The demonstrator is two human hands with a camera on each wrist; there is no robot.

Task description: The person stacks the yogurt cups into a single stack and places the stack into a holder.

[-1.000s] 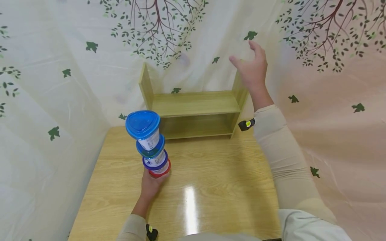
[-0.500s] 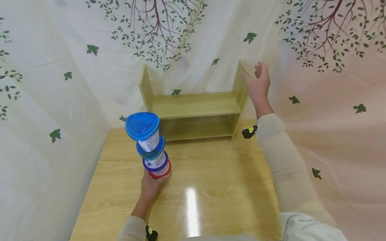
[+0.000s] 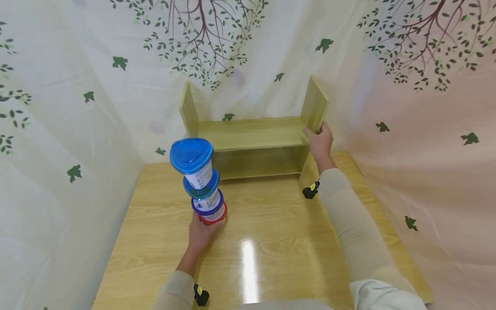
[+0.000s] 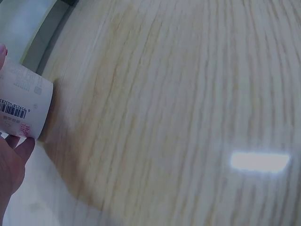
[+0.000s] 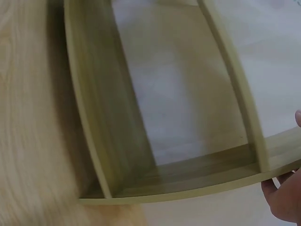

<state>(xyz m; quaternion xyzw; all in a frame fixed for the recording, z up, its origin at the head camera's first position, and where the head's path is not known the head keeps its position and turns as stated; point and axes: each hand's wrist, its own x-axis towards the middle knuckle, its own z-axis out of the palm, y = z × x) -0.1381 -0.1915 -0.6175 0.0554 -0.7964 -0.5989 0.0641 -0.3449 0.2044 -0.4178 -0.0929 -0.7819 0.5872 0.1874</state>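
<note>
My left hand (image 3: pixel 199 234) grips the lowest tub, which has a red lid (image 3: pixel 214 216), from below. Several lidded tubs rise from it in a leaning stack, the top one with a rounded triangular blue lid (image 3: pixel 191 155). In the left wrist view the held tub's white wall (image 4: pixel 26 96) shows a printed barcode, with fingertips around its edge. At the back, my right hand (image 3: pixel 320 144) grips the right side panel of a small wooden shelf (image 3: pixel 252 133), thumb inside and fingers outside. The right wrist view shows those fingers (image 5: pixel 277 193) against the panel's outer face.
The wooden table (image 3: pixel 279 241) carries the shelf near its back edge. Behind and beside it hangs a pale curtain (image 3: pixel 97 129) printed with trees and green leaves. Light reflects off the tabletop in front.
My right hand has come down from the air above the shelf's right side and taken hold of the side panel. The left hand and its stack have shifted slightly right in view.
</note>
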